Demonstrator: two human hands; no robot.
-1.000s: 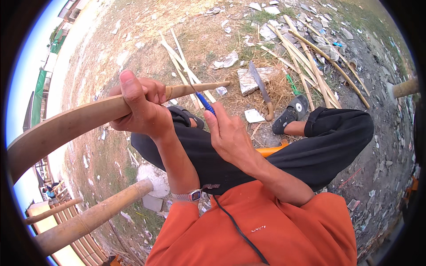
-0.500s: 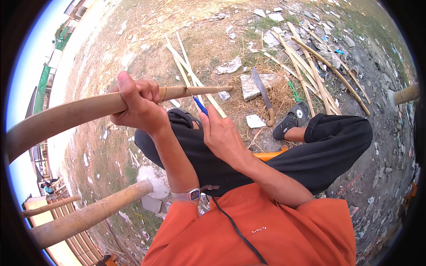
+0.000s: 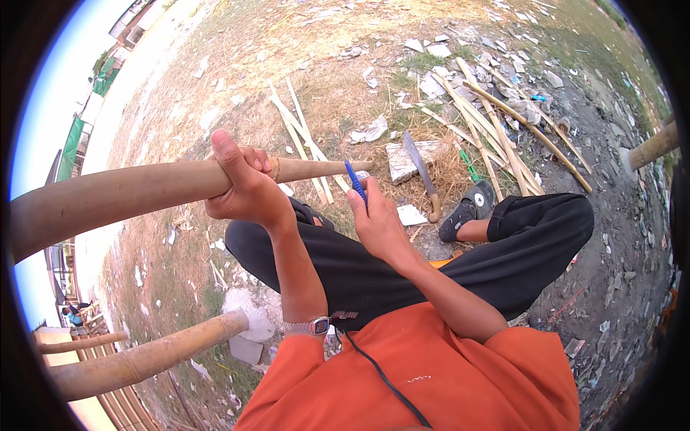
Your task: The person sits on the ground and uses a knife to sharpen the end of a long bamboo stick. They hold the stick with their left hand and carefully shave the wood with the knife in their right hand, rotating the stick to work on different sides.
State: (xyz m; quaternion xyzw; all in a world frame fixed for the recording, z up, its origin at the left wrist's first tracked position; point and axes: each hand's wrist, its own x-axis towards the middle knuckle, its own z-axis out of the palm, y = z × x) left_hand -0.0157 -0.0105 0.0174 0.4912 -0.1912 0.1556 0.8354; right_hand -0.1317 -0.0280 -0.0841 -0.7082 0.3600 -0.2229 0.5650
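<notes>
A long bamboo pole [image 3: 136,192] runs from the left edge across to the middle. My left hand [image 3: 246,179] is closed round it just before a node, thumb raised on its top side. In my right hand [image 3: 379,221] a slim blue pen [image 3: 356,183] is pinched between thumb and fingers, pointing up. The upper end of the pen comes close to the pole's thin far part; whether they touch I cannot tell. Past the hands, a machete [image 3: 422,172] with a wooden handle lies against a pale block [image 3: 402,164] on dry straw.
Split bamboo strips [image 3: 302,129] lie crossed ahead, and a larger pile of strips [image 3: 496,126] lies farther right. A bamboo post [image 3: 154,352] stands at my lower left, another post [image 3: 654,146] at the right. Litter and stone chips are scattered over the ground.
My right hand has shifted right and slightly down, and the pen now stands more upright. My left hand has moved a little right and down with the pole.
</notes>
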